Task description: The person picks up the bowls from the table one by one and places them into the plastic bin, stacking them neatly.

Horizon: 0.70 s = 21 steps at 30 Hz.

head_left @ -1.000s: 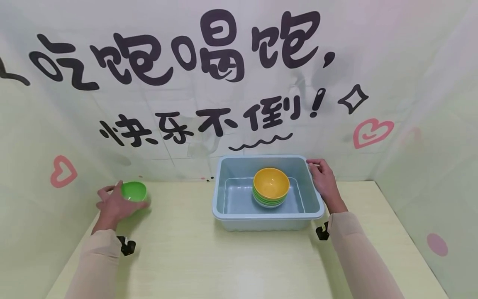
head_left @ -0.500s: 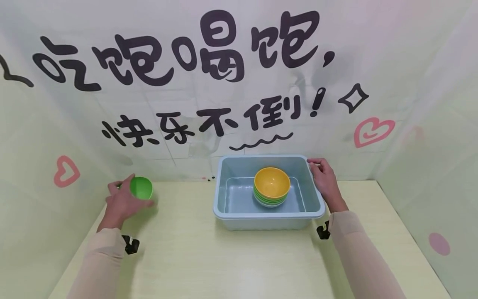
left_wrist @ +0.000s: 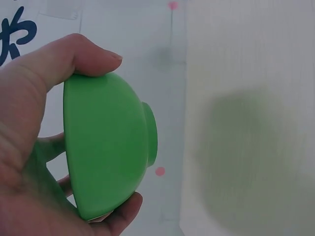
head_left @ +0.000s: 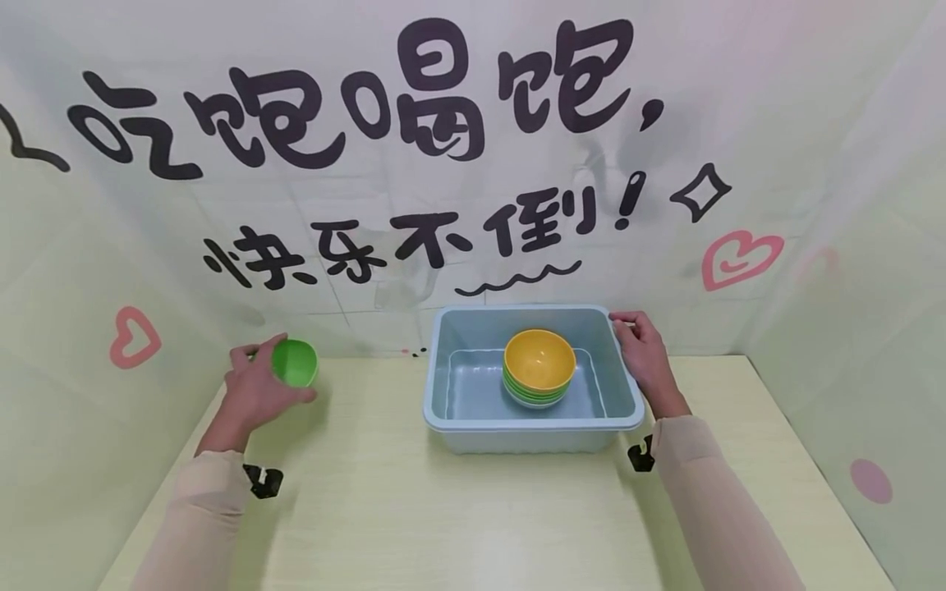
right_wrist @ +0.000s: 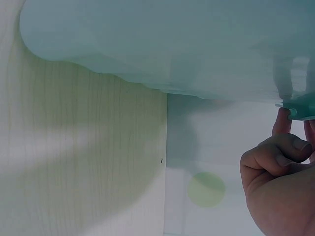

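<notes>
My left hand point(head_left: 257, 392) grips a green bowl point(head_left: 297, 364) at the far left of the table. In the left wrist view the bowl point(left_wrist: 106, 147) is tipped on its side, thumb and fingers across its rim and outer wall, and it is off the table with its shadow beside it. My right hand point(head_left: 645, 359) holds the right rim of a light blue plastic basin point(head_left: 517, 425). Inside the basin stands a stack of nested bowls, a yellow bowl point(head_left: 539, 361) on top and green ones below. In the right wrist view, curled fingers point(right_wrist: 283, 123) meet the basin's rim.
The pale wood table point(head_left: 384, 517) carries the basin near its back edge. A white back wall point(head_left: 355, 189) with black lettering rises close behind it. Side walls point(head_left: 835, 353) stand at left and right.
My left hand has moved right and slightly up with the green bowl, which has tilted further onto its side. The right hand and the basin have stayed in place.
</notes>
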Available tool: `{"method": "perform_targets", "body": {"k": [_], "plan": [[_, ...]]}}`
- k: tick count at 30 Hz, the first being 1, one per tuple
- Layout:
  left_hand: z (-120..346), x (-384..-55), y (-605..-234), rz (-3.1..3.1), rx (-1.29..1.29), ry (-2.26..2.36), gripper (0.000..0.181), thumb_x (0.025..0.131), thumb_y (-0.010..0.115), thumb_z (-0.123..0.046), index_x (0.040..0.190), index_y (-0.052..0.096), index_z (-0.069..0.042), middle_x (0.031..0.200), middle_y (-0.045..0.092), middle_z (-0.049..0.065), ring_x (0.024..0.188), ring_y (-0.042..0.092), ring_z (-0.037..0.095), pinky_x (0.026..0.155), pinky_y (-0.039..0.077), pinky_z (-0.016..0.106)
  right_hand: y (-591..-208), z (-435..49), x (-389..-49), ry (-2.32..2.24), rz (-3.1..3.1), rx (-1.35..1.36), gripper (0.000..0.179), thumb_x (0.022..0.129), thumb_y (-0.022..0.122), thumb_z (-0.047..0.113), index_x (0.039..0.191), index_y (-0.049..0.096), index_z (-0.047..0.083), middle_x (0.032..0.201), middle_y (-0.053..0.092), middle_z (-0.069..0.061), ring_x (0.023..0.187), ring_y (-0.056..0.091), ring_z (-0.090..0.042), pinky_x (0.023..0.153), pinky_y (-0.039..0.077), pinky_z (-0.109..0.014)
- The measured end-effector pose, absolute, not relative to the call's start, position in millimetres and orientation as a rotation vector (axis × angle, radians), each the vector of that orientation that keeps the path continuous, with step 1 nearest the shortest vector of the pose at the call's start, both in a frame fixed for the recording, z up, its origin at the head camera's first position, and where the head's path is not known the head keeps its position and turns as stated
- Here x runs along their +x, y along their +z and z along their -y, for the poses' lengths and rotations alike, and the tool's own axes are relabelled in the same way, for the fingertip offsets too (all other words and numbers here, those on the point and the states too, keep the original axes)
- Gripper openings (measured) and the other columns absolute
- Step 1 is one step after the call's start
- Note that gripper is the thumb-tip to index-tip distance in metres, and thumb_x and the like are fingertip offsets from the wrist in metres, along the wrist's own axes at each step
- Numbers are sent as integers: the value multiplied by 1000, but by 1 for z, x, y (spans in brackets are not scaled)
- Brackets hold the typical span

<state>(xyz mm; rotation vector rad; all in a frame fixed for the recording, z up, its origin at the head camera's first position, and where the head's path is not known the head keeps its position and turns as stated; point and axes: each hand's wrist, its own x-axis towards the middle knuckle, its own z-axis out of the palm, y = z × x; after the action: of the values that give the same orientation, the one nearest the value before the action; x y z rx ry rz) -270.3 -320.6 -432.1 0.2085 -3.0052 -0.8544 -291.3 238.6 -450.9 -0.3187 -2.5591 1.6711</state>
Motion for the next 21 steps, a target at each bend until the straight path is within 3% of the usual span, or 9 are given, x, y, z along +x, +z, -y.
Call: {"method": "perform_targets", "body": {"k": [21], "plan": [[263, -255, -382, 2892, -33, -830, 109, 68, 86, -28, 161, 30, -20, 154, 20, 25, 126, 35, 53, 78, 51, 59, -451, -238, -292, 1695, 2556, -339, 49, 108, 38, 48, 142, 49, 14, 126, 56, -16, 106, 55, -27, 82, 50, -27]]}}
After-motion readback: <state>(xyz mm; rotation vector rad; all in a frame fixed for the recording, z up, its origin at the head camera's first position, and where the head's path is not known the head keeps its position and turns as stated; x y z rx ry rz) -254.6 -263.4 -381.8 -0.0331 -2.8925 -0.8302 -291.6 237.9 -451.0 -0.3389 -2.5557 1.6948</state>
